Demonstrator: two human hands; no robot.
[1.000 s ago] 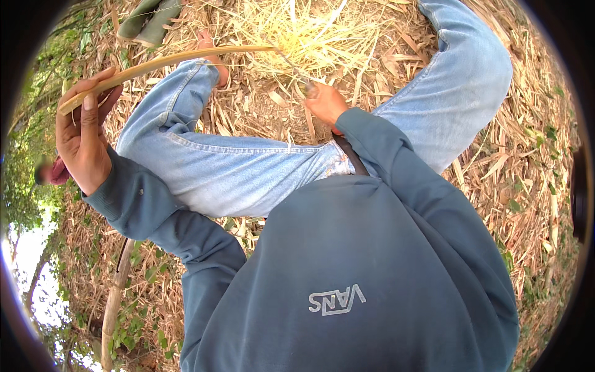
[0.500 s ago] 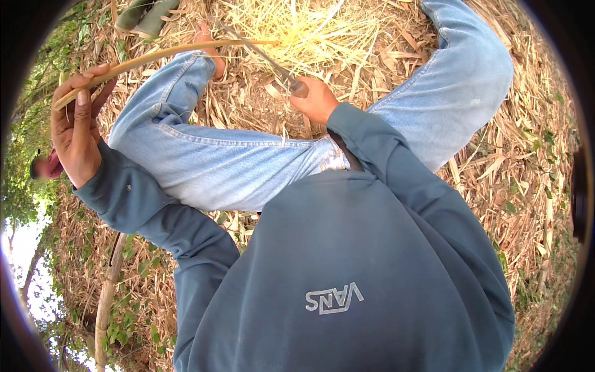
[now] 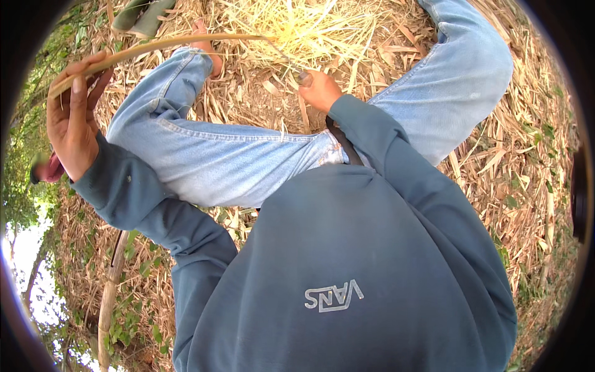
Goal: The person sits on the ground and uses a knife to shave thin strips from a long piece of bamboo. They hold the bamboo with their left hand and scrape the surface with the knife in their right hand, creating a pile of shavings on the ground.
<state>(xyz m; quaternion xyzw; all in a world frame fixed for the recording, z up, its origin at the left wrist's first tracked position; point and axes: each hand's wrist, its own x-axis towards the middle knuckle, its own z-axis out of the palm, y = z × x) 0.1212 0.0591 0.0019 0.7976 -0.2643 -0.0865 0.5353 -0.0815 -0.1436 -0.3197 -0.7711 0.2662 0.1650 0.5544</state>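
My left hand is raised at the far left, its thumb and fingers closed on one end of a long, slightly bowed bamboo strip. From there the strip runs rightward past my bare foot, its far end by the pale shavings. In my right hand, above the ground between my legs, is the handle of a knife. Its thin blade is seen nearly edge-on and blurred, pointing up-left toward the strip's far end. Whether blade and strip touch I cannot tell.
A heap of yellowish shavings lies ahead between my legs. Dark green boots stand at the far left. Dry leaves cover the ground. A wooden pole rises at lower left, and another person is partly visible at the left edge.
The bamboo strip has shifted slightly left and up with my left hand. My right hand has moved a little right and up, and the knife blade has turned, now looking thinner.
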